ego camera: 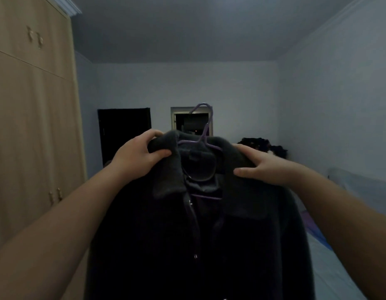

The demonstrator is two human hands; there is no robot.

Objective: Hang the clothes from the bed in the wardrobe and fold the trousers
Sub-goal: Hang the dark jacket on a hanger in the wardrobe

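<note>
Gripping dark jacket (198,245) shoulders, both hands, on purple hanger (204,126)

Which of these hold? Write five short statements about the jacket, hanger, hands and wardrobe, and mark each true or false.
1. The dark jacket is on a purple hanger. True.
2. Only one hand holds the jacket. False: the left hand and the right hand each grip a shoulder.
3. The wardrobe doors are closed. True.
4. The hanger hook is on a rail. False: it stands free in the air.
5. The wardrobe is on the person's right. False: left.
</note>
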